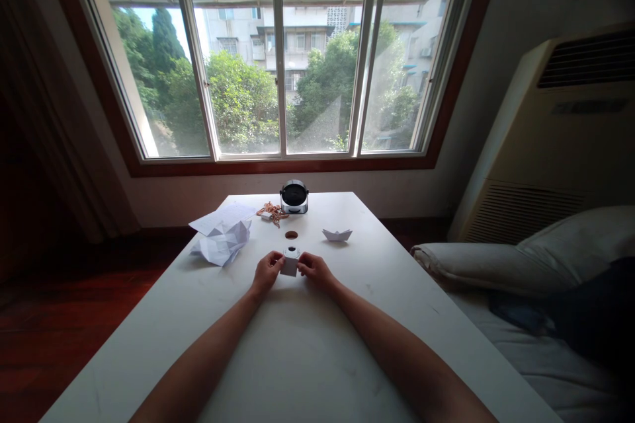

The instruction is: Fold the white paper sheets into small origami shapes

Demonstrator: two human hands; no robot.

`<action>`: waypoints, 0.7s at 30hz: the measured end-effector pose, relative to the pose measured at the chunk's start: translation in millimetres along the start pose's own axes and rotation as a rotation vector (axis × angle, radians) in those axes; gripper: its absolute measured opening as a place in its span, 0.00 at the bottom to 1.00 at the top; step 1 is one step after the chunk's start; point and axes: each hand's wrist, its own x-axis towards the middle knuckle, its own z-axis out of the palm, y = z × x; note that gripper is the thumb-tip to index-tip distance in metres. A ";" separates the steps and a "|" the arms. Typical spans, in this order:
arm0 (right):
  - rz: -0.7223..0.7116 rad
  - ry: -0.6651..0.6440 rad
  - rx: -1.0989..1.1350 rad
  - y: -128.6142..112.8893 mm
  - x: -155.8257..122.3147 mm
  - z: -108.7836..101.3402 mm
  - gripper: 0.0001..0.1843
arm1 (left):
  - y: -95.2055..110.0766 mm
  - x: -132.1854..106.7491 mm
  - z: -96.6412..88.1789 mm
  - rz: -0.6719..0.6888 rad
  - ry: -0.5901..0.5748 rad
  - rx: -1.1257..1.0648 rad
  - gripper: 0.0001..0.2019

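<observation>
Between my two hands is a small folded square of white paper (289, 267), its near face in shade. My left hand (268, 271) pinches its left edge, while the fingers of my right hand (314, 269) close on its right edge. Just behind the paper, a round white ring-shaped object (292, 251) with a dark centre rests on the table; the paper partly hides it. A folded paper boat (337, 235) stands farther off to the right. Over on the left lie crumpled, creased paper sheets (223, 243).
The white table (397, 317) reaches toward the window and has a round hole (292, 234). At its far end are a black and silver round device (294, 197) and a tangled orange-brown cord (275, 211). A pale sofa (496, 264) flanks the right side.
</observation>
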 end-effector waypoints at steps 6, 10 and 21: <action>-0.016 -0.004 -0.037 -0.1 -0.7 0.9 0.13 | 1.5 0.6 -2.2 0.066 0.069 0.037 0.15; -0.036 0.036 -0.115 -0.1 -0.3 -0.6 0.15 | 7.7 -1.5 -1.7 0.141 0.074 0.073 0.13; -0.259 0.129 -0.286 -24.1 -7.7 1.2 0.04 | 30.3 -12.0 0.3 0.260 0.073 0.271 0.08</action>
